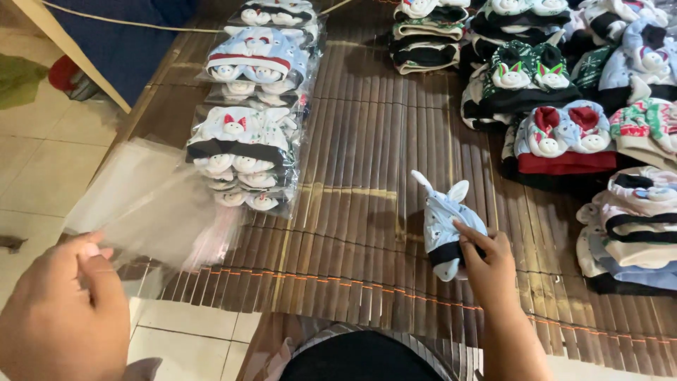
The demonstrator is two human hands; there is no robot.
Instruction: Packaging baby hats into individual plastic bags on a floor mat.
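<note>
Brown slatted bamboo mat (367, 176) spread over pale tiled floor (42, 176), with thin orange stitching lines running across its near part. Directly on the mat, toward its left edge, a tall row of baby hats sealed in clear plastic bags (257, 106), overlapping one another from far to near. Along the mat's right side, loose piles of unbagged soft fabric baby hats with small animal faces (557, 134), in green, black, red, pale blue and white. Just left of the mat's near left corner, a clear plastic bag (151, 204) reaching over the floor tiles.
</note>
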